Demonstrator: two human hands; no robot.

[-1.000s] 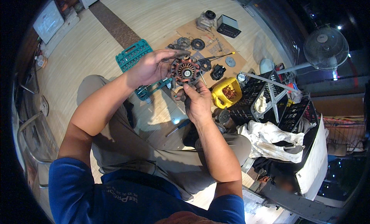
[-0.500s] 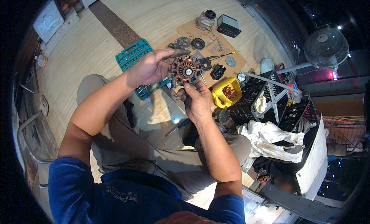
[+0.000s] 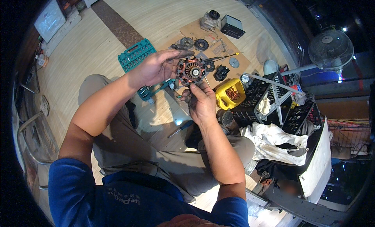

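Between my two hands is a round rotor point(image 3: 191, 70) with dark claw-like teeth, copper-coloured windings and a bright shaft end at its centre. My left hand point(image 3: 158, 65) curls around its upper left side, fingers along the top edge. At the lower rim, my right hand point(image 3: 201, 102) grips with the thumb on the near face. The right fingers are partly hidden behind the hand, and a small green tip shows beside them. Both hands have dark, greasy fingertips. Beyond the rotor, dark round parts point(image 3: 201, 44) lie on a cardboard sheet point(image 3: 191, 30).
A green socket set case point(image 3: 136, 55) lies open at the left. Near my right hand stands a cut yellow container point(image 3: 222, 95) with copper-coloured pieces. Black crates point(image 3: 250, 110), a white cloth point(image 3: 269, 141) and a fan point(image 3: 330, 49) are at the right. A screwdriver point(image 3: 180, 128) lies on the floor.
The rotor has shifted slightly to the right and turned a little in my hands. My right hand has moved a little to the right with it.
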